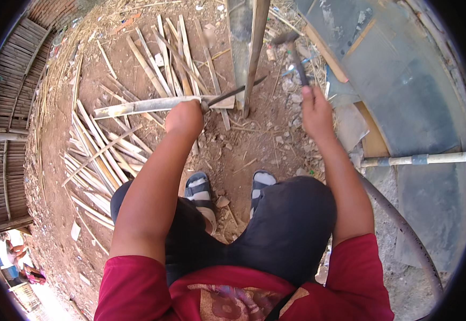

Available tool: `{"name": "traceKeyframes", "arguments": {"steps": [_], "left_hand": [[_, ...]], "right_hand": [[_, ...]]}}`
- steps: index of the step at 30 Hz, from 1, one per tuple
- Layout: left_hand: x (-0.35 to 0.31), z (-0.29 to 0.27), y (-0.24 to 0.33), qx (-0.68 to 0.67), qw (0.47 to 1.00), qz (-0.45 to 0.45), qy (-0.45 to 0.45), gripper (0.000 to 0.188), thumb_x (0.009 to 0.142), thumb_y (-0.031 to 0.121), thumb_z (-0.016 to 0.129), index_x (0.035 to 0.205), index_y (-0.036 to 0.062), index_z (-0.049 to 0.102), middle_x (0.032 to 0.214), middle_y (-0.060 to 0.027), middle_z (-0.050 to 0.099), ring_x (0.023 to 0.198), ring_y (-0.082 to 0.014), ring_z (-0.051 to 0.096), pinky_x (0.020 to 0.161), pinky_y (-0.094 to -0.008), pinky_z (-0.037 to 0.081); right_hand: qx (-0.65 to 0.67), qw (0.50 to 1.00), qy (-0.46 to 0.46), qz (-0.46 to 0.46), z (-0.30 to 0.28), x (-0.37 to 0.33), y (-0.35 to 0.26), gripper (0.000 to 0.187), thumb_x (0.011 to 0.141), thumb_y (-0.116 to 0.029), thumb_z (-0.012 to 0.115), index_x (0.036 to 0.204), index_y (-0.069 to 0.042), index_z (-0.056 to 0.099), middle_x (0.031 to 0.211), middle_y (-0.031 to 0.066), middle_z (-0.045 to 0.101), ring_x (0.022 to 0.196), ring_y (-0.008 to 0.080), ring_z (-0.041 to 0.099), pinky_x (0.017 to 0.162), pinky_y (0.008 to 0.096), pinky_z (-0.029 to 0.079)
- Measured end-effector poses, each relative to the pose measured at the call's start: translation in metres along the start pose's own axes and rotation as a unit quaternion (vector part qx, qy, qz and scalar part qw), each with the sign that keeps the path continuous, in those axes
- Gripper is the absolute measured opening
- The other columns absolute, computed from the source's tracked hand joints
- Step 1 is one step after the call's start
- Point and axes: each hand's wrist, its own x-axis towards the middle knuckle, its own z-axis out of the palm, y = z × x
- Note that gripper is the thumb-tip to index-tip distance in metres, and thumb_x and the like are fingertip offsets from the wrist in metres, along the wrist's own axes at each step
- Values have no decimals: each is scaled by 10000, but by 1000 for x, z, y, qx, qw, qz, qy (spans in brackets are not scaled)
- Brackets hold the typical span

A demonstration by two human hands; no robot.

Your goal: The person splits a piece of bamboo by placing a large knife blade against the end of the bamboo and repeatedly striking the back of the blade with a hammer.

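My left hand [186, 115] is closed around the handle of a knife with a long dark blade [235, 94]. The blade points right and slightly away from me, its tip by the foot of an upright wooden strip [255, 59]. A thick split bamboo length [136, 107] lies just beyond my left fist; whether they touch I cannot tell. My right hand [317, 112] grips a hammer [297, 56] by its handle, with the dark head raised to the right of the upright strip. Between hammer and knife there is a gap.
Many split bamboo strips [96, 152] lie scattered on the dirt at left and ahead. Grey sheets [404, 80] cover the right side, with a pale pole [420, 160] and a dark curved pipe [404, 230]. A slatted bamboo wall [13, 69] stands far left. A person [16, 254] shows beyond.
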Motion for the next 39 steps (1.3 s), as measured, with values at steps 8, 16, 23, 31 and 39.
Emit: {"name": "traceKeyframes", "arguments": {"steps": [8, 16, 23, 31, 39], "left_hand": [[1, 2, 8, 10, 1000, -6, -5, 265, 996, 269, 576, 1086, 59, 711, 1066, -218, 726, 1027, -389, 701, 884, -495, 559], [6, 6, 1, 12, 1000, -1, -5, 269, 981, 270, 598, 1109, 58, 703, 1084, -218, 723, 1047, -391, 692, 905, -495, 551], [10, 6, 0, -12, 1000, -10, -13, 258, 936, 215, 617, 1111, 47, 705, 1090, -227, 721, 1059, -393, 689, 926, -493, 543], [10, 3, 7, 20, 999, -27, -28, 242, 951, 177, 599, 1149, 106, 718, 1145, -162, 734, 1079, -350, 708, 900, -460, 576], [3, 4, 7, 26, 999, -16, -23, 230, 947, 196, 614, 1120, 84, 715, 1112, -175, 737, 1035, -349, 721, 863, -460, 589]], "right_hand": [[-77, 991, -108, 34, 30, -9, 64, 484, 1053, -488, 481, 1077, -15, 580, 761, 232, 625, 741, 405, 655, 709, 512, 482], [36, 998, -8, 54, 14, -4, 20, 443, 1063, -468, 450, 1045, -34, 539, 797, 246, 641, 798, 432, 667, 742, 529, 486], [-86, 985, -129, 74, 25, -16, 46, 452, 1054, -439, 474, 1018, -10, 611, 837, 247, 669, 832, 465, 664, 762, 534, 501], [40, 998, 55, 0, 15, 22, 20, 434, 1078, -438, 477, 967, -28, 563, 682, 89, 550, 625, 241, 537, 629, 410, 453], [-5, 997, -48, 64, 17, 4, 29, 429, 1048, -445, 515, 1033, -25, 603, 701, 183, 628, 654, 369, 635, 642, 479, 479]]}}
